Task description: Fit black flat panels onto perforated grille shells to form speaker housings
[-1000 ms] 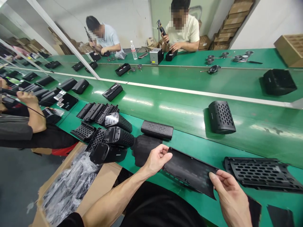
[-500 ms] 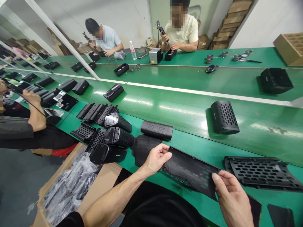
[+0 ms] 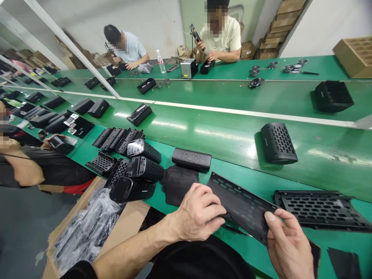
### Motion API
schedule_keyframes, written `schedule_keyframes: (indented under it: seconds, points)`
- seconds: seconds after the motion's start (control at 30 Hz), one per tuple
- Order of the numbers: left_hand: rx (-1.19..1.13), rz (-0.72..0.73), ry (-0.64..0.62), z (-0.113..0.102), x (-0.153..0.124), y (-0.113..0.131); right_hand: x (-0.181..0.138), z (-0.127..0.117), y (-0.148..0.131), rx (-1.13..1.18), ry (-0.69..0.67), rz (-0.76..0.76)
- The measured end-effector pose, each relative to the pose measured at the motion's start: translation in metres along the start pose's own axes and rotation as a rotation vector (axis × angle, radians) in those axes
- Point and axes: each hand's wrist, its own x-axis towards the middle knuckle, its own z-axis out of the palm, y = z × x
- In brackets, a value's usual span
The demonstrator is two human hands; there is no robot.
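A black perforated speaker grille (image 3: 229, 185) is held tilted over the bench, its hollow inner side facing up. A thin dark sheet of mesh cloth (image 3: 244, 205) lies inside it, and the slots show faintly through. My right hand (image 3: 290, 242) pinches the right end, thumb on top of the sheet. My left hand (image 3: 200, 213) is closed at the near left edge, fingertips and thumb on the rim; whether they also grip the cloth is hidden. Beside my left hand lies a stack of black cloth sheets (image 3: 178, 182).
Another grille (image 3: 319, 207) lies at right, near a dark sheet (image 3: 344, 261). Speaker housings (image 3: 133, 190) and grilles stand at left, above a carton of plastic-wrapped parts (image 3: 87, 232). A green conveyor (image 3: 203, 128) carries more housings. Co-workers sit opposite and at left.
My left hand has moved from the grille's far left corner to its near edge, and its fingers have turned downward. Slots along the far edge now show more clearly.
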Motion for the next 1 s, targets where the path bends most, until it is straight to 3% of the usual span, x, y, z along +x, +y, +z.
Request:
schedule_keyframes:
  seconds: [0.2, 0.63, 1.0]
  points:
    - [0.098, 0.011, -0.097, 0.013, -0.004, -0.002, -0.01, 0.005, -0.003, 0.002, 0.013, -0.022]
    - [0.096, 0.014, -0.074, 0.007, -0.002, 0.005, -0.016, 0.005, -0.003, -0.003, 0.033, -0.021]
    - [0.145, 0.071, -0.205, 0.01, 0.006, 0.013, -0.017, 0.008, -0.003, 0.006, 0.038, -0.021]
